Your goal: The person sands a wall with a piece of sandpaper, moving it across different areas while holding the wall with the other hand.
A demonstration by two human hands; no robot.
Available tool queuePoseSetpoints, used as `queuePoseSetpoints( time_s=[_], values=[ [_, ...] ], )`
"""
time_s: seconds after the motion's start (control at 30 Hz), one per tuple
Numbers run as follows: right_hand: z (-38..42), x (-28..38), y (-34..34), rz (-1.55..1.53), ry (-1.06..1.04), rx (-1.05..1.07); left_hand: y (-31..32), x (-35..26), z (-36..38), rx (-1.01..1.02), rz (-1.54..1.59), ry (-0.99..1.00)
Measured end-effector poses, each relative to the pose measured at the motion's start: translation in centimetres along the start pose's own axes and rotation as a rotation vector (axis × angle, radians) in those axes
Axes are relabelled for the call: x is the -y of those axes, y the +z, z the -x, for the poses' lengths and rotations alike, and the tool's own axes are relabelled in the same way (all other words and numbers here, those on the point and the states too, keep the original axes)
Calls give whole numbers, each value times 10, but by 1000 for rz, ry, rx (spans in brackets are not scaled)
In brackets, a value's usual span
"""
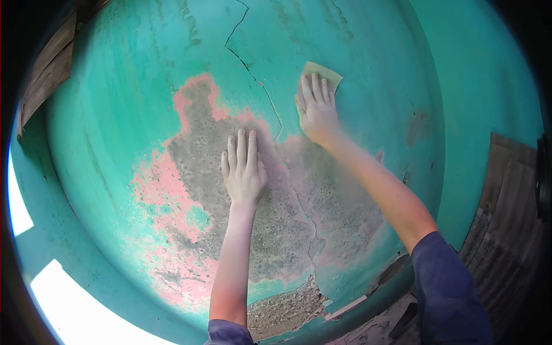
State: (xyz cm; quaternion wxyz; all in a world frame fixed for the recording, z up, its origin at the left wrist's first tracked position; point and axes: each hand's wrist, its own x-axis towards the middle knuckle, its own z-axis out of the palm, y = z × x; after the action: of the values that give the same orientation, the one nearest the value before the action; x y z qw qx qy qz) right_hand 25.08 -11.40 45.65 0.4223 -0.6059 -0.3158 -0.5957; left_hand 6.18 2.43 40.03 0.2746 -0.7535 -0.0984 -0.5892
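Note:
Before me stands a green painted wall (132, 86) with a large worn patch of bare grey plaster (201, 138) edged in pink. My left hand (245, 172) lies flat on the grey patch, fingers stretched upward, holding nothing. Higher and to the right, my right hand (317, 112) presses a pale yellowish sheet of sandpaper (326, 73) flat against the green paint. Part of the sheet is hidden under the palm and fingers. Both hands are coated with pale dust.
A jagged crack (267, 98) runs down the wall between my hands. Low down, the coating has broken off, leaving rough rubble (287, 310). Corrugated sheets (500, 201) lean at the right, and a brown weathered panel (52, 69) hangs at the upper left. Bright light falls at the lower left.

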Motion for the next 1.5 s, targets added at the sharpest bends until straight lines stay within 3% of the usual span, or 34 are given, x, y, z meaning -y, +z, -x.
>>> queuePoseSetpoints(
  time_s=[0.03, 0.1, 0.23, 0.3, 0.33, 0.4, 0.53, 0.6, 0.63, 0.7, 0.73, 0.8, 0.9, 0.93, 1.0, 1.03, 1.1, 1.13, 1.2, 1.3, 1.33, 1.4, 1.43, 1.5],
  values=[
    [4, 16, -7, -8, -1, 0, -6, 11, 1, -3, -33, -16],
    [20, 40, -21, -49, -441, 288, -17, 32, 1, -11, -82, -28],
    [-5, 52, -11, -36, -428, 211, -25, 62, 12, -46, -140, -70],
    [-9, 73, 1, -54, -102, 58, -21, 68, 17, -91, -157, -74],
    [-1, 80, -2, -51, -103, 59, -22, 67, 17, -91, -154, -75],
    [20, 91, -10, -108, -528, 270, -23, 66, 17, -61, -149, -97],
    [-7, 75, 0, 107, -537, 120, -21, 69, 17, -82, -131, -76],
    [-10, 70, 4, -24, -59, 5, -20, 68, 18, -83, -143, -82],
    [0, 73, -7, -12, -56, 7, -22, 67, 18, -83, -130, -78],
    [30, 77, -29, 13, -525, 436, -25, 67, 18, -36, -143, -93],
    [27, 70, -26, 20, -522, 439, -24, 67, 20, -35, -135, -91],
    [16, 53, -13, -44, -125, 202, -22, 68, 19, -63, -128, -88],
    [22, 55, -2, 24, -48, 106, -26, 65, 19, -38, -124, -102],
    [28, 55, -11, 34, -42, 103, -26, 66, 19, -40, -115, -94],
    [41, 52, -30, 65, -455, 454, -25, 66, 20, -72, -109, -87],
    [40, 46, -24, 69, -449, 457, -25, 66, 20, -69, -104, -83],
    [30, 37, -14, -70, 117, 118, -25, 65, 21, -52, -110, -89],
    [39, 37, -16, -66, 121, 116, -25, 65, 22, -53, -105, -85],
    [65, 39, -24, 30, -155, 249, -24, 64, 24, -46, -111, -82],
    [73, 16, -41, 102, -221, 379, -22, 61, 30, -11, -88, -87],
    [76, 10, -39, 106, -216, 379, -21, 60, 31, -9, -84, -83],
    [79, 6, -34, 105, 99, 230, -21, 58, 34, 20, -115, -88],
    [87, 7, -39, 101, 109, 230, -22, 59, 34, 24, -119, -79],
    [101, 4, -50, 126, -287, 454, -20, 57, 34, 10, -143, -78]
  ],
)
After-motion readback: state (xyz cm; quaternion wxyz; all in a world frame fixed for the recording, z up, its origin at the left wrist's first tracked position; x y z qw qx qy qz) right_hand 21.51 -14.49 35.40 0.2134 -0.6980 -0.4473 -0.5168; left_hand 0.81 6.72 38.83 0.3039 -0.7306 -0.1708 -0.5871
